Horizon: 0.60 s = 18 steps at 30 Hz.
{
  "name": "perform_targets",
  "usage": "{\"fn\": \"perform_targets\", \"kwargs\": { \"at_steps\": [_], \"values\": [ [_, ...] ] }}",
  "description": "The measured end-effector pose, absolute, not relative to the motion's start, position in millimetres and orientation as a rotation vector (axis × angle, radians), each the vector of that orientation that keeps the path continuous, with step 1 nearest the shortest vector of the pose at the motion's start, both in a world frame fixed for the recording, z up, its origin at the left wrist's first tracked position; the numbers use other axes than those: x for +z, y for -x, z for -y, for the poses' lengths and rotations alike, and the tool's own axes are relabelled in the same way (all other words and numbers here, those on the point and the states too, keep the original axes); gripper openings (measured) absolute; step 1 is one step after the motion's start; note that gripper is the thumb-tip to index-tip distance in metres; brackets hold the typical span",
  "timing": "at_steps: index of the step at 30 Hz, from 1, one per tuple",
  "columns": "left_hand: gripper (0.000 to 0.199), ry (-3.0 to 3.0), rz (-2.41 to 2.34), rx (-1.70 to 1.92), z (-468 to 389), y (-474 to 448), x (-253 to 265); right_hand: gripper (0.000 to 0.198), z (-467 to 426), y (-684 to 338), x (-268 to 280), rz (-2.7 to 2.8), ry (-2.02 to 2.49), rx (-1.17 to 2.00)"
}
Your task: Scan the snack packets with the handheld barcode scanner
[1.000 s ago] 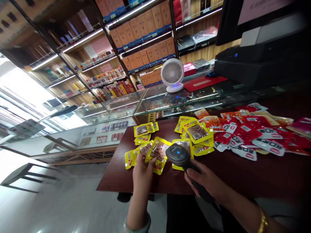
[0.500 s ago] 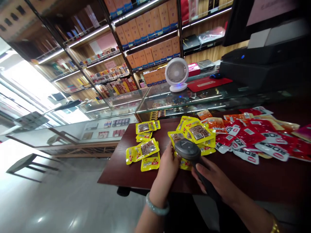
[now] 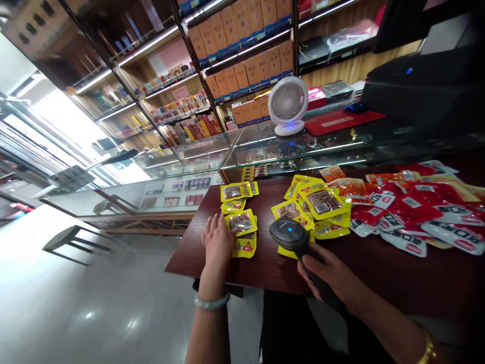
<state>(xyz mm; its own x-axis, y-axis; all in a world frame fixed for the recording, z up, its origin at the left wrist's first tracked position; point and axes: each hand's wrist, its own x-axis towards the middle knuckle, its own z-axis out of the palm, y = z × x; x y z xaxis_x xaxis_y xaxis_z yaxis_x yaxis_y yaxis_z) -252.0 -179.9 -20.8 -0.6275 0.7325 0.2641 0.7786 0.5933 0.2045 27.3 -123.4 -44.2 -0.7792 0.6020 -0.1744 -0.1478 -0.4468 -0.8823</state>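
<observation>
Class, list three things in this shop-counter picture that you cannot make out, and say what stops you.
1. Head view: print on the yellow packets is too small to read.
2. Head view: the scanner handle is hidden by the right hand.
3. Head view: the red packets run off the right edge, so no count.
4. Head view: the left hand covers what lies under it.

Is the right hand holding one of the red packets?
No, the right hand grips the handle of a black barcode scanner, while the red packets lie untouched farther along the table.
</observation>
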Motion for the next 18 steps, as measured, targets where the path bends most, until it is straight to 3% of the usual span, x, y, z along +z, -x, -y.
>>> {"fn": "perform_targets", "kwargs": {
  "at_steps": [4, 8, 13, 18],
  "values": [
    [0.072, 1.344, 2.781, -0.214, 181, 270, -21, 0.039, 124, -26, -45, 1.307, 0.664, 2.25],
    [0.065, 1.301, 2.729, -0.194, 188, 263, -13, 0.039, 124, -24, -47, 1.319, 0.677, 2.255],
    [0.048, 1.229, 2.769, -0.696, 192, 241, -12, 0.043, 125, -24, -44, 1.346, 0.677, 2.255],
    [0.05, 1.335, 2.755, -1.216, 184, 219, -19, 0.046, 123, -28, -36, 1.391, 0.667, 2.22]
  ]
}}
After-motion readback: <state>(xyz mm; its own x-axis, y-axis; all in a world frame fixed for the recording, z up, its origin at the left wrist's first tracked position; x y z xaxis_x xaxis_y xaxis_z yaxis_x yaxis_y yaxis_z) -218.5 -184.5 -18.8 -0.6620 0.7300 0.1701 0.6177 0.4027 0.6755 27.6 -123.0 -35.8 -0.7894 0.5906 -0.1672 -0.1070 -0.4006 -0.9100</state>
